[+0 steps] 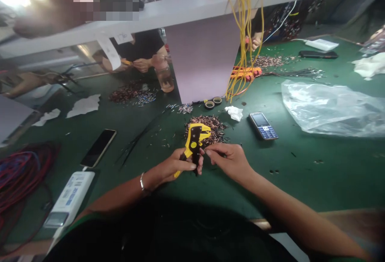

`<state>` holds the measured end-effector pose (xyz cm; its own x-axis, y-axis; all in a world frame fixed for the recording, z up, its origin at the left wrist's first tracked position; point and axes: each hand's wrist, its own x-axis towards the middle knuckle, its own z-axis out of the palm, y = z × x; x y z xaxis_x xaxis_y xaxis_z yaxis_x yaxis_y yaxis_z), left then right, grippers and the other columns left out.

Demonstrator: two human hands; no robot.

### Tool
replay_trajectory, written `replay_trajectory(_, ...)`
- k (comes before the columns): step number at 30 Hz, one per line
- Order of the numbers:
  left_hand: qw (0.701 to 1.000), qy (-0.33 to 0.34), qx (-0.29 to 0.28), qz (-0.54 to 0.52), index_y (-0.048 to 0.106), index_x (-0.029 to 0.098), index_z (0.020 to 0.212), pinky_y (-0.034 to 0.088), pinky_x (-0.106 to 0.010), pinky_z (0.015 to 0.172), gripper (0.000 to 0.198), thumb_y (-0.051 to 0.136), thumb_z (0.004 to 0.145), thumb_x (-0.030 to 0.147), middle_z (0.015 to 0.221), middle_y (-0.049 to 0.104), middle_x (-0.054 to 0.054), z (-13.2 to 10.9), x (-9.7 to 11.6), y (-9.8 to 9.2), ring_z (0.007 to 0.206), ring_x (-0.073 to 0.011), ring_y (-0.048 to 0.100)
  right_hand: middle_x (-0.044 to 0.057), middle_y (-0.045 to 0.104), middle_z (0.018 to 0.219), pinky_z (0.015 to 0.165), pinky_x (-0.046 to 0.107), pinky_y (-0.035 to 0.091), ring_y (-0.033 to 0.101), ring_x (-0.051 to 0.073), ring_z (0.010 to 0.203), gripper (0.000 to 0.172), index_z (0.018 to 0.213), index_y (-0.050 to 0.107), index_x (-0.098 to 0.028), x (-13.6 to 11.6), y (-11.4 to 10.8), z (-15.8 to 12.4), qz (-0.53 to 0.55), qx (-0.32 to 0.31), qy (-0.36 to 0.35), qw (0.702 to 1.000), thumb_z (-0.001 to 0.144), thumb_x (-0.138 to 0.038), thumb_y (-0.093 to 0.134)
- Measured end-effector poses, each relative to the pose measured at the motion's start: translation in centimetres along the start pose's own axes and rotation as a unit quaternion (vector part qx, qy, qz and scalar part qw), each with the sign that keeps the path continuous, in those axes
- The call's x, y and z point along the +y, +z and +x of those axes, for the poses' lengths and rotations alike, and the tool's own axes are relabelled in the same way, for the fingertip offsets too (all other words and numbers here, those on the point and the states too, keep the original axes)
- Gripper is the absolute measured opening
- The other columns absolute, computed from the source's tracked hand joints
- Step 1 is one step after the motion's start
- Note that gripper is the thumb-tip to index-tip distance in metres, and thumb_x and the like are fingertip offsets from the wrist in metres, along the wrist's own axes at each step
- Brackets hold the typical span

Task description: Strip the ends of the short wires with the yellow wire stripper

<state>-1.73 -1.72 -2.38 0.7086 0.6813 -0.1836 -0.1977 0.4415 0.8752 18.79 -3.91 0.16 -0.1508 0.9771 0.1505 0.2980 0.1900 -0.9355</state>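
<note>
My left hand (pixel 183 166) is shut on a yellow-and-black automatic wire stripper (pixel 194 144), its jaws pointing away from me. My right hand (pixel 228 162) is next to the tool's head, with its fingertips pinched together. Any thin wire between them is too small to make out. Just beyond the stripper lies a heap of short copper-cored wire pieces (pixel 212 127), partly hidden by the tool. Loose black wires (pixel 135 148) lie to the left of my hands on the green work mat (pixel 285 182).
A keypad phone (pixel 263 126) and a smartphone (pixel 98 148) lie on the mat, with a plastic bag (pixel 331 109) at right. Yellow cable (pixel 243 25) hangs over a shelf. A co-worker's hands (pixel 141 65) hold a small yellow tool across the bench.
</note>
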Motion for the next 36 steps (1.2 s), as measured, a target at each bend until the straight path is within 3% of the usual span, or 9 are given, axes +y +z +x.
replay_trajectory(6, 0.995, 0.054, 0.03, 0.072, 0.061, 0.01, 0.095, 0.052, -0.033, 0.065, 0.029, 0.075, 0.077, 0.027, 0.076, 0.064, -0.005, -0.2, -0.1, 0.5, 0.063, -0.0155, 0.061, -0.001, 0.064, 0.054, 0.051, 0.025, 0.042, 0.054, 0.011, 0.05, 0.023, 0.077, 0.077, -0.021, 0.0, 0.1, -0.1, 0.0, -0.01, 0.004, 1.0, 0.083, -0.029, 0.057)
replay_trajectory(12, 0.99, 0.074, 0.057, 0.108, 0.058, 0.012, 0.098, 0.052, -0.032, 0.06, 0.031, 0.073, 0.082, 0.032, 0.07, 0.063, -0.003, -0.5, -0.6, 0.0, 0.057, -0.0139, 0.06, -0.001, 0.063, 0.053, 0.052, 0.026, 0.042, 0.054, 0.011, 0.051, 0.022, 0.075, 0.077, -0.021, 0.0, 0.2, -0.2, 0.011, -0.02, 0.025, 0.999, 0.083, -0.03, 0.058)
replay_trajectory(23, 0.979, 0.035, 0.125, 0.16, 0.054, 0.014, 0.084, 0.043, -0.02, 0.038, 0.031, 0.076, 0.079, 0.035, 0.046, 0.055, 0.006, -0.8, -1.1, -0.1, 0.034, -0.0081, 0.048, -0.002, 0.06, 0.052, 0.052, 0.026, 0.042, 0.052, 0.011, 0.051, 0.02, 0.073, 0.075, -0.021, -0.1, 0.2, -0.3, 0.046, -0.019, 0.041, 0.998, 0.082, -0.03, 0.06)
replay_trajectory(31, 0.993, -0.003, 0.102, 0.063, 0.053, 0.015, 0.082, 0.038, -0.02, 0.036, 0.032, 0.079, 0.072, 0.031, 0.041, 0.045, 0.01, -0.4, -1.0, 0.1, 0.032, -0.0062, 0.039, -0.001, 0.061, 0.053, 0.052, 0.026, 0.043, 0.052, 0.012, 0.051, 0.019, 0.076, 0.076, -0.02, 0.6, 0.3, -0.2, 0.072, -0.016, 0.053, 0.996, 0.082, -0.032, 0.062)
replay_trajectory(36, 0.999, -0.004, 0.031, -0.043, 0.059, 0.014, 0.09, 0.043, -0.025, 0.046, 0.032, 0.077, 0.064, 0.02, 0.065, 0.056, 0.002, -0.1, 0.3, 0.0, 0.047, -0.009, 0.049, 0.0, 0.062, 0.053, 0.047, 0.026, 0.042, 0.05, 0.011, 0.048, 0.018, 0.075, 0.076, -0.02, 0.7, 0.0, 0.2, 0.102, -0.011, 0.066, 0.993, 0.078, -0.033, 0.064)
